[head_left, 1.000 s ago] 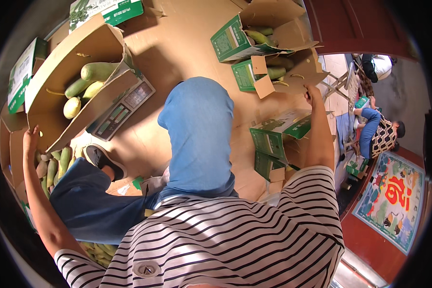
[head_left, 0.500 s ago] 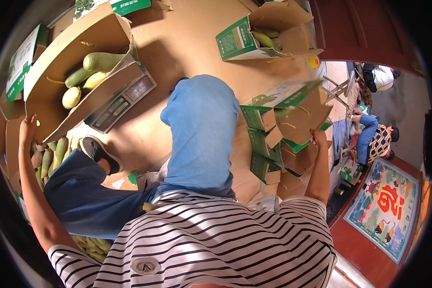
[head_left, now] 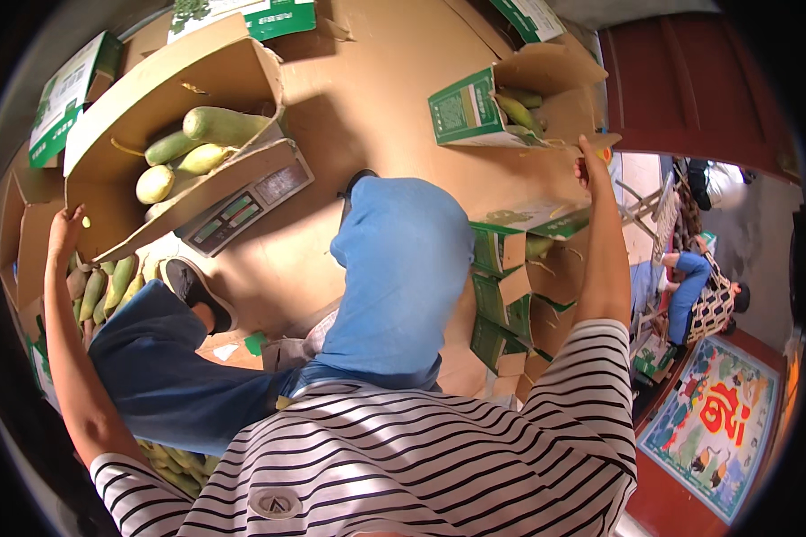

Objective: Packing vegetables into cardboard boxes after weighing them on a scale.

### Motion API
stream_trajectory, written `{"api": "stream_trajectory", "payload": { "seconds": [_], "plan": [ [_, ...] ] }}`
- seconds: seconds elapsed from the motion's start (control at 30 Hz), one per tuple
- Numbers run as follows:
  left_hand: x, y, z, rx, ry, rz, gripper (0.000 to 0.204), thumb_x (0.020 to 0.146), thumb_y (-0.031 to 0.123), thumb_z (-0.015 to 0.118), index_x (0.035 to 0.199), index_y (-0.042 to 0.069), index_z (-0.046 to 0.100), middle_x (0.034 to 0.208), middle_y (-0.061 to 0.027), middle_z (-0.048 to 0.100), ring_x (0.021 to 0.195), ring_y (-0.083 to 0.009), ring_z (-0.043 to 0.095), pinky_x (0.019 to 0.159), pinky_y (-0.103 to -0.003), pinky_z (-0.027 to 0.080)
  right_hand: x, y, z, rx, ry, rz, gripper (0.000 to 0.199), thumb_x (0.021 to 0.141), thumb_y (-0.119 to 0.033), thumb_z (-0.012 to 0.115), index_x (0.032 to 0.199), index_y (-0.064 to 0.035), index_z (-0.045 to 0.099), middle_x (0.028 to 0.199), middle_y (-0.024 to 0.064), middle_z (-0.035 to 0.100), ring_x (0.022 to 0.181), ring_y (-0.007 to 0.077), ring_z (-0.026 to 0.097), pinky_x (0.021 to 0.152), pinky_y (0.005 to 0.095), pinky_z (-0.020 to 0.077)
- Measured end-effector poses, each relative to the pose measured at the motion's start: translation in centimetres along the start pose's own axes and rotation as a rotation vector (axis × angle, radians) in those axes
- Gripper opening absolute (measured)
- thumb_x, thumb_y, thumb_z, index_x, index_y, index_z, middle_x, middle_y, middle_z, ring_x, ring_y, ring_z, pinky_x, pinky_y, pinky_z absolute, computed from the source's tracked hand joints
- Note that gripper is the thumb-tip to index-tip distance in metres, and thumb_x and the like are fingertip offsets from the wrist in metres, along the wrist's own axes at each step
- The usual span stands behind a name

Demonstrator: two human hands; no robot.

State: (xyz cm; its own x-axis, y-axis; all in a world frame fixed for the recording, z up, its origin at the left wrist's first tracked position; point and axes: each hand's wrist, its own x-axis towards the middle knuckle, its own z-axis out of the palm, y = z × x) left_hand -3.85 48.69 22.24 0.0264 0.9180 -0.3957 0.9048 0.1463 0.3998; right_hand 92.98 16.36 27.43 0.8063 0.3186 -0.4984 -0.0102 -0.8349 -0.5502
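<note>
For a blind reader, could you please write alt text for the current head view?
A person grips a large open box of green and yellow vegetables with the left hand; the right hand is at the edge of a smaller open box.

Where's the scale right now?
Head view, left of centre: the scale shows along the lower-right side of the large open box of vegetables, partly hidden by it, left of the knee.

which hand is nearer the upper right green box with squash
Right: the right hand is at the near edge of the green box; the left hand is far left, at the big box.
</note>
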Motion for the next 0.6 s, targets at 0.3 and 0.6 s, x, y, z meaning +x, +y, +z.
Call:
{"api": "stream_trajectory", "payload": {
  "seconds": [0.3, 0.6],
  "plan": [
    [-1.8, 3.2, 1.5, -0.030, 0.049, 0.084, 0.033, 0.092, 0.029, 0.056, 0.102, -0.001, 0.064, 0.083, -0.0087, 0.068, 0.075, -0.0135, 0.059, 0.070, -0.032, 0.047, 2.8, 6.2, -4.0, 0.065, 0.070, 0.112, 0.018, 0.080, -0.020, 0.063, 0.083, -0.0048, 0.055, 0.051, 0.0044, 0.050, 0.035, 0.0123, 0.042, 0.032, 0.0252, 0.0302],
    [-2.5, 3.4, 0.7, 0.012, 0.046, 0.082, 0.034, 0.092, 0.030, 0.056, 0.104, -0.001, 0.064, 0.085, -0.0108, 0.068, 0.078, -0.0151, 0.061, 0.071, -0.033, 0.047, -3.2, 11.7, -8.4, -0.434, 0.106, -0.002, 0.032, 0.081, -0.033, 0.062, 0.061, -0.0110, 0.054, 0.045, 0.0024, 0.050, 0.032, 0.0112, 0.041, 0.031, 0.0275, 0.0278]
  ]
}}
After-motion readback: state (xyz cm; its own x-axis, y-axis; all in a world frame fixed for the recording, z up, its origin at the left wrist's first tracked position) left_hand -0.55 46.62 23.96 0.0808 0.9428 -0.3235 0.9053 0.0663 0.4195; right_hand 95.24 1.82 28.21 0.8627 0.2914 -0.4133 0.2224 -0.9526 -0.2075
